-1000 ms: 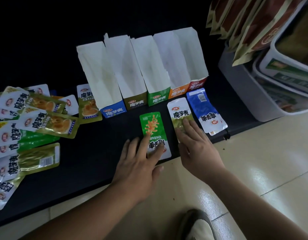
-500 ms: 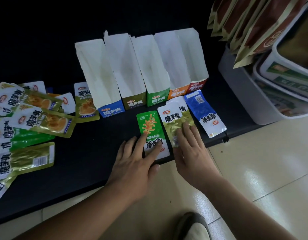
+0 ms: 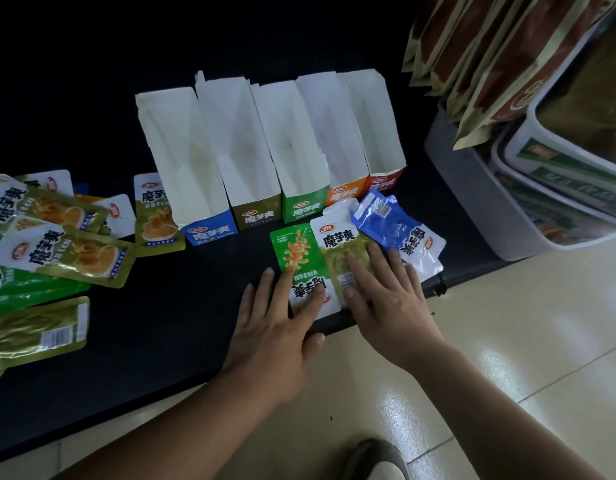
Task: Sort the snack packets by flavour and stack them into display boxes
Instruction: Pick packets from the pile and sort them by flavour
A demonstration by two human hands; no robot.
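Several open display boxes stand in a row on the black shelf: blue, olive, green, orange and red. In front of them lie a green packet, an olive packet and a blue packet. My left hand lies flat with straight fingers pressing the green packet's lower end. My right hand lies flat with its fingers on the olive packet, which sits against the green one and overlaps the blue one.
A heap of loose packets, olive, green and orange, covers the shelf's left side. A grey bin with white tubs and hanging brown packets stands at the right. A cream tiled floor and a shoe are below.
My right hand has slid the olive packet left and toward me, up against the green packet. My left hand has stayed on the green packet.
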